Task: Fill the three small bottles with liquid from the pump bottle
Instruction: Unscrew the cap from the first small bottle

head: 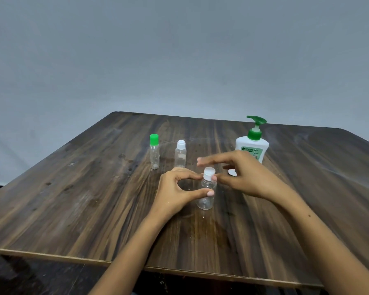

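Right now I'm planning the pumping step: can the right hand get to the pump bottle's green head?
Probably yes. The pump bottle stands just behind the right hand, nothing between them. But its fingers are at the near small bottle's cap and must let go first.

The right hand (241,175) hides the pump bottle's (252,145) lower label, whose print is too small to read.

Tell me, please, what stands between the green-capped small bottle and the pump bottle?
In the head view, the white-capped small bottle stands between the green-capped bottle and the pump bottle.
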The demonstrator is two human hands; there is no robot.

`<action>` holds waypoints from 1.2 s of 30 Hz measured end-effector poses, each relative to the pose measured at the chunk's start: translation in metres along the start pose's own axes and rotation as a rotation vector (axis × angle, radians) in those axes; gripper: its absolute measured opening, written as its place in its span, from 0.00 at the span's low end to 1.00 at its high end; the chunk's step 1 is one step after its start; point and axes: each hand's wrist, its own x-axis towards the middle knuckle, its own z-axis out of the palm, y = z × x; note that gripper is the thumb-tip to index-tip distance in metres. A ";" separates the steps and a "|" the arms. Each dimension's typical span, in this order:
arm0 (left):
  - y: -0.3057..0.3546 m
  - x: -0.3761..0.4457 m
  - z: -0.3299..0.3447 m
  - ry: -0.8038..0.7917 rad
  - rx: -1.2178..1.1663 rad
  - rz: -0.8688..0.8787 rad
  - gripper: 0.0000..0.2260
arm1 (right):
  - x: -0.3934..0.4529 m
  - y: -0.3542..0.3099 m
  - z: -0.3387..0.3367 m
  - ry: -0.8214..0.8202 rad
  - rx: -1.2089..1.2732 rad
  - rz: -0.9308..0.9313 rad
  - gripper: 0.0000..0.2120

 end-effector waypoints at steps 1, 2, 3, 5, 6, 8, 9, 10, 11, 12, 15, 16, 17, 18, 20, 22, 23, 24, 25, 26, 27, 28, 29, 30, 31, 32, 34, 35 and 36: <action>0.000 0.000 0.000 -0.002 -0.002 0.005 0.15 | -0.001 0.000 0.001 0.019 -0.019 0.006 0.15; 0.000 0.000 0.001 -0.007 -0.005 0.012 0.15 | -0.001 0.001 0.004 0.060 -0.078 0.011 0.14; 0.000 -0.001 0.000 -0.010 -0.009 0.018 0.15 | 0.000 0.002 0.008 0.107 -0.157 0.009 0.13; 0.000 -0.001 0.000 -0.012 -0.011 0.019 0.15 | 0.000 0.003 0.013 0.135 -0.221 -0.013 0.09; 0.000 -0.001 0.000 -0.009 -0.008 0.017 0.15 | 0.001 0.004 0.012 0.109 -0.174 -0.027 0.07; 0.001 0.000 0.000 -0.004 -0.006 0.007 0.16 | 0.001 0.002 0.002 0.028 -0.055 -0.019 0.11; 0.002 0.000 0.000 -0.007 -0.009 0.002 0.16 | 0.000 0.001 -0.001 0.007 -0.043 -0.009 0.14; 0.002 0.000 0.000 -0.010 -0.014 0.002 0.15 | -0.001 -0.001 -0.002 0.020 -0.092 0.002 0.16; 0.002 -0.001 0.000 -0.012 -0.017 0.006 0.14 | 0.000 -0.001 0.001 0.048 -0.186 0.019 0.17; 0.002 -0.001 0.000 -0.014 -0.012 0.012 0.13 | 0.001 -0.002 0.005 0.076 -0.288 0.037 0.17; 0.002 -0.001 -0.001 -0.027 0.005 0.007 0.13 | 0.004 -0.004 0.012 0.099 -0.388 0.030 0.14; 0.002 -0.001 -0.001 -0.029 0.007 0.001 0.14 | 0.005 -0.002 0.010 0.096 -0.344 0.019 0.12; 0.002 -0.001 -0.001 -0.030 0.011 -0.005 0.15 | 0.005 0.000 0.007 0.086 -0.279 0.013 0.10; 0.002 -0.001 -0.001 -0.032 0.014 -0.010 0.16 | 0.005 0.000 0.004 0.068 -0.202 0.007 0.08; 0.002 -0.001 -0.002 -0.039 0.013 -0.008 0.16 | 0.004 -0.001 -0.002 0.042 -0.048 0.001 0.08; 0.002 -0.001 -0.002 -0.044 0.015 -0.003 0.16 | 0.002 -0.003 -0.010 0.052 0.047 0.008 0.09; 0.002 -0.001 -0.003 -0.045 0.013 -0.004 0.17 | 0.000 -0.003 -0.014 0.069 0.074 0.014 0.09; 0.003 -0.001 -0.002 -0.043 0.008 -0.007 0.17 | -0.002 -0.002 -0.017 0.100 0.100 0.028 0.09; 0.003 -0.001 -0.002 -0.039 0.004 -0.008 0.17 | -0.006 0.001 -0.018 0.150 0.127 0.052 0.08; 0.004 -0.001 -0.001 -0.036 0.001 -0.009 0.17 | -0.011 0.004 -0.018 0.216 0.153 0.086 0.07; 0.004 -0.001 -0.001 -0.035 -0.003 -0.011 0.17 | -0.018 0.009 -0.016 0.288 0.170 0.126 0.06; 0.003 -0.001 -0.001 -0.035 -0.007 -0.015 0.17 | -0.025 0.015 -0.012 0.348 0.176 0.171 0.07; 0.003 -0.001 -0.001 -0.037 -0.013 -0.020 0.17 | -0.034 0.021 -0.008 0.387 0.181 0.221 0.08; 0.002 -0.001 0.000 -0.038 -0.017 -0.025 0.18 | -0.044 0.027 -0.002 0.406 0.195 0.265 0.09; 0.001 0.000 -0.002 -0.037 -0.019 -0.029 0.18 | -0.054 0.033 0.003 0.412 0.221 0.295 0.11; 0.001 0.000 -0.001 -0.040 -0.022 -0.034 0.19 | -0.065 0.039 0.009 0.415 0.247 0.321 0.12; 0.000 0.001 -0.002 -0.038 -0.018 -0.034 0.19 | -0.086 0.047 0.019 0.427 0.304 0.359 0.11; 0.000 0.001 -0.001 -0.041 -0.015 -0.035 0.19 | -0.096 0.050 0.022 0.429 0.330 0.382 0.10; 0.000 0.000 0.000 -0.045 -0.017 -0.039 0.18 | -0.104 0.051 0.025 0.423 0.344 0.402 0.10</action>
